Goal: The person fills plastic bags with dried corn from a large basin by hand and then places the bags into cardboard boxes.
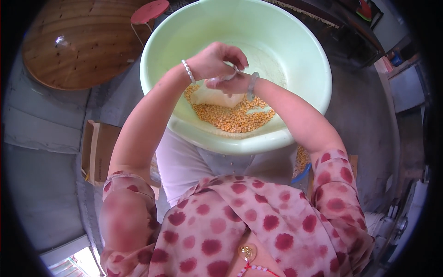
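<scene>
A large pale green plastic basin (301, 45) rests on my lap, with loose yellow corn kernels (238, 119) at its near side. My left hand (219, 61), with a pearl bracelet at the wrist, is above the basin with its fingers bent around the gathered top of a thin clear plastic bag (216, 98). Against it, my right hand (232, 83), with a pale bangle at the wrist, also grips the bag's top. The bag hangs under both hands and touches the kernels; what it holds is hard to tell. The hands overlap, so some fingertips are hidden.
A round wooden tabletop (83, 45) is at the upper left, beside a red stool (149, 12). An open cardboard box (100, 152) stands on the floor at the left. Below my right forearm, a blue-rimmed container (301, 175) holds more kernels.
</scene>
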Demonstrator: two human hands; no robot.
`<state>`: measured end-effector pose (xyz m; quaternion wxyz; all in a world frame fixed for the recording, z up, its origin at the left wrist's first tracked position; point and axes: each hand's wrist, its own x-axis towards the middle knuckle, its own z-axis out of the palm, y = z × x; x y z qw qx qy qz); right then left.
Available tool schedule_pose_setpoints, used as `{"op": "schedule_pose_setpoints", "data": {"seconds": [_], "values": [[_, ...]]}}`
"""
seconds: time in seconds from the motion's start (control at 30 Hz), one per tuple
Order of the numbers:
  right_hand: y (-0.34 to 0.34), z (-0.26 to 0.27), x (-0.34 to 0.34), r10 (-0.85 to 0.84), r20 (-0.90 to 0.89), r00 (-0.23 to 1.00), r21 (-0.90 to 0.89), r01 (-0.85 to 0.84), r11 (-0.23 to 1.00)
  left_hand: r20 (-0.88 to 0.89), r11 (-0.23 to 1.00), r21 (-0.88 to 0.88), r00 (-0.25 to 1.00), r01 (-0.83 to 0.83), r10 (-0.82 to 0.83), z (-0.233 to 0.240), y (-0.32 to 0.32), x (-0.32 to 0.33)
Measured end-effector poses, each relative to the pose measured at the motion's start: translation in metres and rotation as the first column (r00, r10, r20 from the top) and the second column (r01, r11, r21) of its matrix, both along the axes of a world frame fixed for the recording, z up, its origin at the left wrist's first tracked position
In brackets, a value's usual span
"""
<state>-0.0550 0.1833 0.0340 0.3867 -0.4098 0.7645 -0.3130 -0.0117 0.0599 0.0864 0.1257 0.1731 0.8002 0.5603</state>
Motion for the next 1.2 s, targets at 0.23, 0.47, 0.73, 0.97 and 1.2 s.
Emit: {"op": "schedule_pose_setpoints", "data": {"seconds": [0.23,0.47,0.73,0.97,1.2], "values": [[0.006,0.000,-0.012,0.003,0.023,1.000,-0.018,-0.002,1.000,-0.341,0.859,-0.420,0.928,-0.295,0.152,-0.031,-0.024,0.020],[0.006,-0.017,-0.019,-0.046,0.211,0.976,-0.118,0.072,0.990,-0.320,0.841,-0.223,0.852,-0.493,0.415,-0.053,-0.023,0.023],[0.010,-0.022,-0.019,-0.040,0.204,0.978,-0.295,0.101,0.950,-0.714,0.757,-0.361,0.684,-0.545,0.152,-0.053,-0.016,0.019],[0.022,-0.013,-0.033,-0.166,0.295,0.941,-0.183,0.226,0.957,-0.187,0.783,-0.521,0.940,-0.341,0.285,-0.033,-0.034,0.020],[0.027,-0.017,-0.043,-0.117,0.520,0.846,-0.302,0.311,0.901,0.063,0.942,-0.099,0.943,-0.319,0.326,-0.062,-0.014,-0.004]]}}
